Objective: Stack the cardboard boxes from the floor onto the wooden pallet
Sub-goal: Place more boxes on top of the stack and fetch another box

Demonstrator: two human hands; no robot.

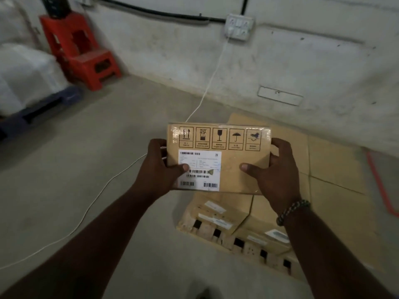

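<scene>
Now the box (226, 160) is off the floor (97, 158), held in mid-view between both hands with its broad face turned up to the camera. A row of five printed handling marks runs along its far edge, and a white label (199, 169) with barcodes covers its near left part.

The left hand (157, 167) grips the left side: the thumb lies on the label and the fingers curl round the edge to the underside. The right hand (274, 169) grips the right side the same way, thumb pressed on the bare top face and fingers wrapped round the edge. A beaded bracelet (291, 210) circles the right wrist.

Below the held box, more boxes (218, 216) lie close together, labels up; what they rest on cannot be told. Flat cardboard sheets (332, 165) lie just beside them, reaching the wall (313, 67).

A white cable (207, 87) runs from a socket (238, 26) on the wall down across the floor. Two red stools (84, 50) stand at the far left, next to a white wrapped load (26, 74) on a blue pallet (38, 108).
</scene>
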